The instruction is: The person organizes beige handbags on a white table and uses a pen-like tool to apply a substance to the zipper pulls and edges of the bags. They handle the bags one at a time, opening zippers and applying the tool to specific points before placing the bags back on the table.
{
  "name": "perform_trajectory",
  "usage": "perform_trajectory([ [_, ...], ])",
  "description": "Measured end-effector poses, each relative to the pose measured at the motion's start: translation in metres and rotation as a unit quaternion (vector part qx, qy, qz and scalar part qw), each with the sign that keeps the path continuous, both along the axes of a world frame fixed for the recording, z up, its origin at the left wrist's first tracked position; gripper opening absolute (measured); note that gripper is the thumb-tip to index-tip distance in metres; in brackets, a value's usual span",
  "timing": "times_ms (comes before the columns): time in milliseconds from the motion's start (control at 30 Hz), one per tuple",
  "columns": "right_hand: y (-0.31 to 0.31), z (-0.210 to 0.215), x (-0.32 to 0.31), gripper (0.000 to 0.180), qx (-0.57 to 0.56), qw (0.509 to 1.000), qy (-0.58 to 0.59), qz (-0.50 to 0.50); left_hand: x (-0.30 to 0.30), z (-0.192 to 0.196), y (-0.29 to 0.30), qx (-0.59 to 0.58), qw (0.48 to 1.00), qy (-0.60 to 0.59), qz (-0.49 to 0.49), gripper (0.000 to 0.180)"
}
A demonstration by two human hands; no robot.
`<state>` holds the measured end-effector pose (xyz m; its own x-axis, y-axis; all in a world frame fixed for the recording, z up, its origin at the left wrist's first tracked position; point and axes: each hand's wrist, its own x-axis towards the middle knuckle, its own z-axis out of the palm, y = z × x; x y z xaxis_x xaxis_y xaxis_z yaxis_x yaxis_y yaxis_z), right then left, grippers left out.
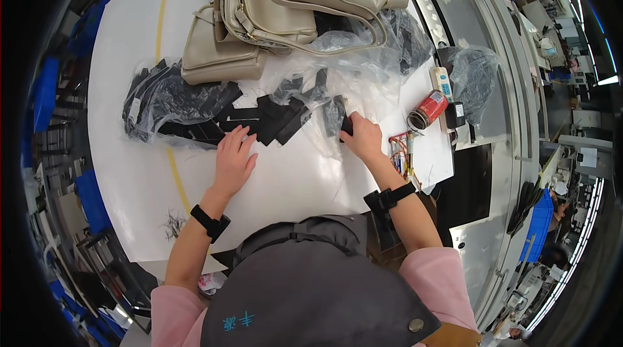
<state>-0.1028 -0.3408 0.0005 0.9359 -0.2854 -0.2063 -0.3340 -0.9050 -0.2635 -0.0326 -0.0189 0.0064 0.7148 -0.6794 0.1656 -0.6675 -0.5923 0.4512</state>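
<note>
Black pieces (279, 120) lie mid-table, ahead of and between the 2 hands, their long edges slanting away rightward. The right hand (362, 138) pinches 1 dark piece (346, 126); the left hand (233, 159), loosely spread, meets the pile's near edge. White tabletop (295, 181) stretches toward the apron (311, 288), which bears turquoise lettering.

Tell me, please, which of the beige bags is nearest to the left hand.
The beige bag at the lower left: its bottom edge lies closest to the left hand, while the other beige bags lie farther up the picture.
</note>
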Motion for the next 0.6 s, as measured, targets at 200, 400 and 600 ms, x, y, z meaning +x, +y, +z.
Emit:
perform_trajectory([
  [200, 0.017, 0.017, 0.005, 0.044, 0.034, 0.996, 0.031, -0.072, 0.003, -0.003, -0.013, 0.007, 1.0, 0.005, 0.0, 0.047],
  [400, 0.031, 0.002, 0.015, 0.036, 0.105, 0.982, 0.06, -0.147, -0.001, -0.011, -0.011, 0.021, 1.0, 0.005, 0.001, 0.047],
  [600, -0.004, 0.02, -0.002, 0.036, 0.082, 0.984, 0.059, -0.148, 0.007, -0.009, 0.004, 0.023, 0.999, -0.009, 0.042, 0.047],
])
